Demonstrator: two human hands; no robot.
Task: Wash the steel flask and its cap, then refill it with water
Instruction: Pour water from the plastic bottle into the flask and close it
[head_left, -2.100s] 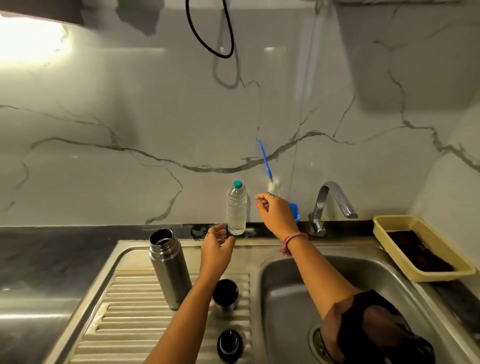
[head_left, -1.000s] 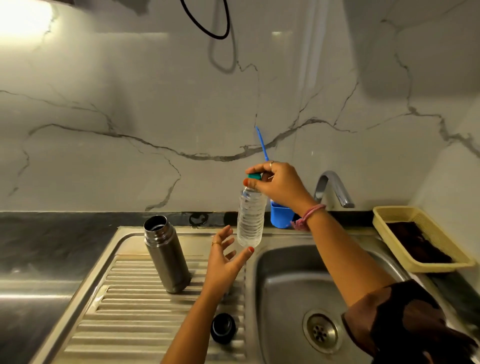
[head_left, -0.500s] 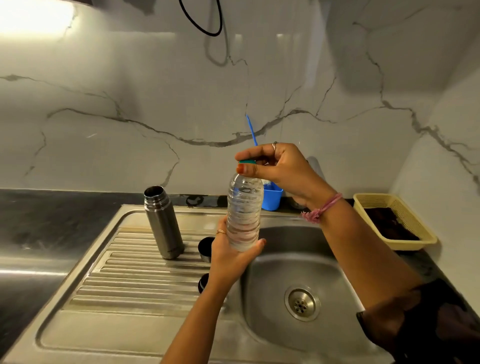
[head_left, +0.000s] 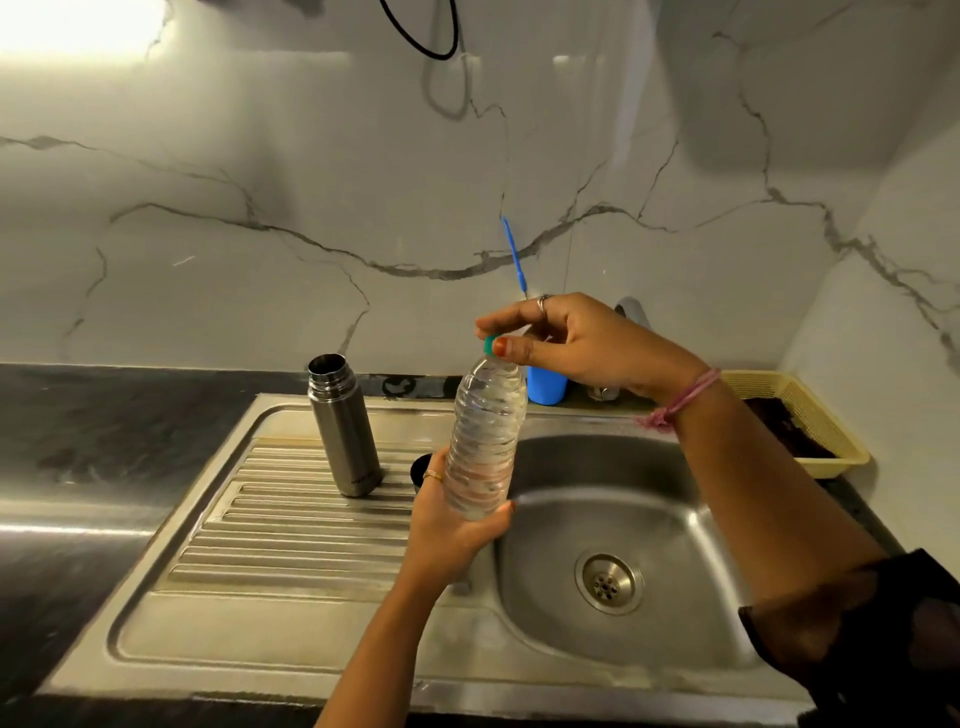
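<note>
The steel flask (head_left: 345, 426) stands upright and uncapped on the ribbed drainboard (head_left: 291, 525), left of my hands. A clear plastic water bottle (head_left: 485, 436) is held above the sink's edge. My left hand (head_left: 452, 530) grips its lower end from below. My right hand (head_left: 566, 343) pinches the bottle's green cap (head_left: 489, 345) between thumb and fingers. A black flask cap (head_left: 420, 470) peeks out behind my left hand; most of it is hidden.
The steel sink basin (head_left: 613, 499) with its drain (head_left: 608, 583) lies to the right. A blue cup (head_left: 545, 387) holding a blue-handled brush (head_left: 513, 254) stands at the back by the tap (head_left: 631, 312). A yellow basket (head_left: 810, 415) sits far right. Dark counter lies left.
My right hand lifted the water bottle from the back ledge toward me. My left hand took hold of its lower end. The right hand now pinches the cap.
</note>
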